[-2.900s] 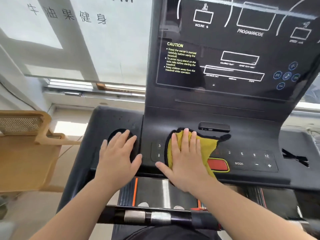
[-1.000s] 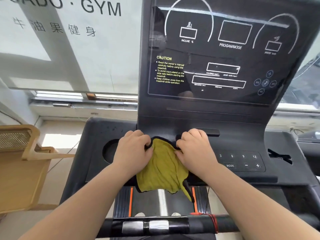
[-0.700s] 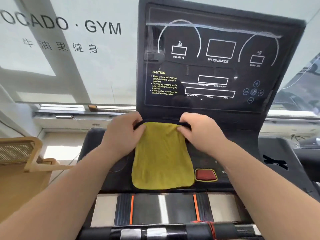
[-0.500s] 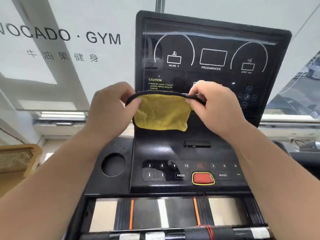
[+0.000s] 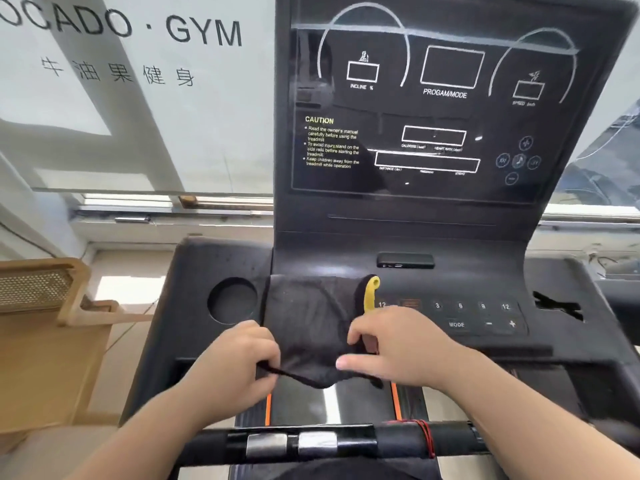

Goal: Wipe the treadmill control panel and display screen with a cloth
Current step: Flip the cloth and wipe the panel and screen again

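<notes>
The cloth (image 5: 308, 327) lies spread over the left half of the black control panel (image 5: 485, 317), dark side up, with one yellow corner curled up at its far right. My left hand (image 5: 239, 362) pinches the cloth's near left edge. My right hand (image 5: 391, 348) holds its near right edge. The near edge hangs slightly off the panel's front. The tall black display screen (image 5: 433, 112) stands upright behind the panel, untouched by cloth or hands.
A round cup holder (image 5: 232, 300) sits left of the cloth. A black handlebar with metal sensors (image 5: 311, 443) crosses below my wrists. A wooden chair (image 5: 45, 327) stands at the left. A frosted window with gym lettering lies behind.
The cloth was held up in front of the screen with its yellow side showing; both hands have brought it down and laid it flipped, dark side up, on the panel.
</notes>
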The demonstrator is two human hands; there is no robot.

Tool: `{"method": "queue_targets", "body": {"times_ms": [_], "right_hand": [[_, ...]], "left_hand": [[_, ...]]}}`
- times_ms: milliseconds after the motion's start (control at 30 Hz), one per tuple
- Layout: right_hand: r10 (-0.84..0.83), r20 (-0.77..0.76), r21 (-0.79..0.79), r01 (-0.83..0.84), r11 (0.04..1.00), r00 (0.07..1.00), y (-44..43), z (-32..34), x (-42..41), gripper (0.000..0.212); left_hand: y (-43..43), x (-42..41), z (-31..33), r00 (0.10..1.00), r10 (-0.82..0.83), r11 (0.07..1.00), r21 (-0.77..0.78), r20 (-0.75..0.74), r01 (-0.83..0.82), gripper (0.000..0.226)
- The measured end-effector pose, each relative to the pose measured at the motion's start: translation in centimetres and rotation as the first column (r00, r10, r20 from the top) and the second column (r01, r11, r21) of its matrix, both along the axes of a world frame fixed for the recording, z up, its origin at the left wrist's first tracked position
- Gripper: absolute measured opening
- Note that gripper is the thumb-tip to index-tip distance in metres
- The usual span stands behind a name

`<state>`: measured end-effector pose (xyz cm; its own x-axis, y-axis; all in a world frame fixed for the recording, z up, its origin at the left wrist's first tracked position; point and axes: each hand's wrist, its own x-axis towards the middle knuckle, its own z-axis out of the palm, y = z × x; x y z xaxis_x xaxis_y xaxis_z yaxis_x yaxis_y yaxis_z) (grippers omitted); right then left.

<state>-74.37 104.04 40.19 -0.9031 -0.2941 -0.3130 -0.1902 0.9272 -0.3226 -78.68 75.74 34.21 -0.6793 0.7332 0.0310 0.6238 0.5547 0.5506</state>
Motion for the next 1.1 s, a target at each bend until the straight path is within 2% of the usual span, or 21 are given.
{"method": "queue_targets", "body": {"times_ms": [67,133,200,267,300,367,400,433,500,600,667,700,767,833,900,933,967,1000,1033,1067,1100], "right_hand": [[-0.122,-0.185,-0.031,0.118,0.993,0.975,-1.1,-1.1,-1.2,0.06],[-0.252,-0.423,0.012,0.284,0.959,0.87,-1.6,-2.2,-2.6,0.051],[-0.37,-0.48,0.066,0.454,0.889,0.795,-1.1,-2.9,-3.9,0.04],[-0.487,-0.398,0.082,0.559,0.825,0.777,-0.3,-3.1,-4.8,0.04],[-0.527,-0.359,0.07,0.585,0.808,0.77,0.1,-3.3,-5.0,0.042],[-0.591,-0.31,-0.006,0.621,0.784,0.744,0.5,-3.7,-5.3,0.039],[-0.617,-0.299,-0.049,0.634,0.772,0.728,0.5,-4.0,-5.3,0.035],[-0.63,-0.288,-0.093,0.634,0.768,0.721,0.4,-4.2,-5.4,0.03],[-0.64,-0.269,-0.216,0.602,0.768,0.72,0.3,-4.0,-5.5,0.023],[-0.661,-0.222,-0.432,0.536,0.726,0.717,0.2,-3.0,-5.6,0.019],[-0.698,-0.083,-0.564,0.544,0.621,0.711,0.3,-2.3,-5.8,0.025],[-0.716,0.01,-0.628,0.561,0.539,0.698,0.3,-1.9,-5.8,0.027],[-0.721,0.147,-0.738,0.56,0.376,0.677,0.5,-1.1,-5.9,0.024],[-0.679,0.226,-0.817,0.515,0.259,0.699,0.7,0.0,-5.9,0.03],[-0.614,0.311,-0.865,0.484,0.134,0.726,1.2,1.1,-5.9,0.037],[-0.618,0.332,-0.868,0.487,0.095,0.712,1.5,1.3,-5.9,0.039],[-0.671,0.303,-0.86,0.498,0.114,0.677,2.0,1.0,-6.0,0.038],[-0.754,0.208,-0.822,0.529,0.211,0.623,2.6,0.4,-6.1,0.034],[-0.82,0.061,-0.738,0.579,0.347,0.569,3.2,-0.5,-6.2,0.03],[-0.843,-0.086,-0.628,0.628,0.46,0.532,3.2,-1.2,-6.2,0.024],[-0.817,-0.221,-0.545,0.628,0.556,0.532,2.9,-1.9,-6.0,0.02]], "left_hand": [[-0.1,-0.1,0.1,1.0,0.005,1.0,0.009,0.005,-0.005,0.013],[-0.1,-0.3,0.7,1.0,0.021,1.0,0.013,0.021,-0.021,0.016],[0.1,-0.7,1.2,0.994,0.106,0.993,0.037,0.036,-0.108,0.028],[1.0,-1.6,1.8,0.945,0.318,0.935,0.137,0.075,-0.326,0.031],[1.6,-2.5,1.9,0.883,0.455,0.866,0.176,0.117,-0.469,0.027],[2.6,-4.6,1.8,0.717,0.664,0.711,0.117,0.213,-0.694,0.027],[3.1,-5.5,1.8,0.662,0.706,0.674,0.05,0.253,-0.737,0.031],[3.5,-6.3,1.8,0.643,0.715,0.671,-0.01,0.276,-0.742,0.035],[4.3,-7.5,1.9,0.667,0.692,0.708,-0.075,0.277,-0.702,0.036],[4.9,-8.3,2.2,0.707,0.669,0.741,-0.121,0.231,-0.661,0.02],[4.8,-8.6,2.7,0.677,0.68,0.725,-0.122,0.282,-0.678,0.006],[4.7,-8.7,2.9,0.652,0.686,0.711,-0.109,0.324,-0.694,0.006],[4.0,-9.0,3.4,0.634,0.661,0.703,-0.035,0.402,-0.711,0.011],[3.5,-8.9,4.2,0.639,0.574,0.682,0.131,0.512,-0.719,0.023],[3.1,-8.3,5.1,0.654,0.429,0.591,0.353,0.624,-0.725,0.037],[2.9,-8.0,5.1,0.666,0.394,0.548,0.42,0.634,-0.724,0.04],[2.7,-7.7,4.8,0.684,0.411,0.541,0.443,0.603,-0.715,0.04],[2.7,-7.5,4.3,0.702,0.47,0.577,0.416,0.534,-0.703,0.039],[2.6,-7.3,3.5,0.724,0.533,0.642,0.348,0.438,-0.683,0.039],[2.6,-7.1,2.7,0.751,0.567,0.709,0.264,0.339,-0.654,0.038],[2.6,-7.0,2.0,0.781,0.566,0.76,0.199,0.264,-0.618,0.037]]}}
